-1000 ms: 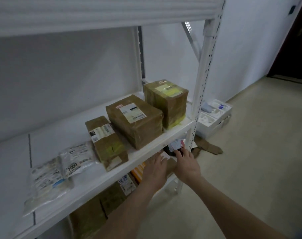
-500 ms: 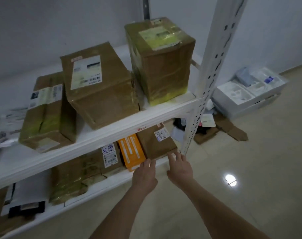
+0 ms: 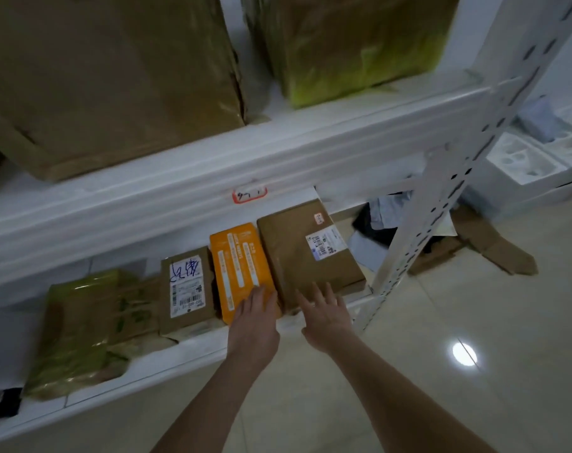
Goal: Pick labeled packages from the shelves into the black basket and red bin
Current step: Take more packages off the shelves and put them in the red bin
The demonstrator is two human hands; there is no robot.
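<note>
On the lower shelf [image 3: 186, 358] lie several labeled packages side by side: a brown box with a white barcode label [image 3: 307, 253] at the right, an orange package [image 3: 239, 263] beside it, a small brown box with handwriting on its label [image 3: 185, 286], and a package in yellow-green tape [image 3: 82, 325] at the left. My left hand [image 3: 253, 322] reaches with straight fingers onto the near end of the orange package. My right hand [image 3: 324, 313] has its fingers spread over the near edge of the brown barcode box. Neither hand grips anything. No basket or bin is in view.
Two large taped cardboard boxes [image 3: 108, 70] [image 3: 343, 40] stand on the upper shelf [image 3: 278, 158]. A white perforated upright post [image 3: 441, 197] rises right of my right hand. White foam trays [image 3: 526, 158], flattened cardboard [image 3: 494, 246] and dark clutter lie on the glossy floor behind.
The view has dropped and closed in on the lower shelf. Both hands have moved forward from in front of the shelf onto the near ends of the orange package and the brown box.
</note>
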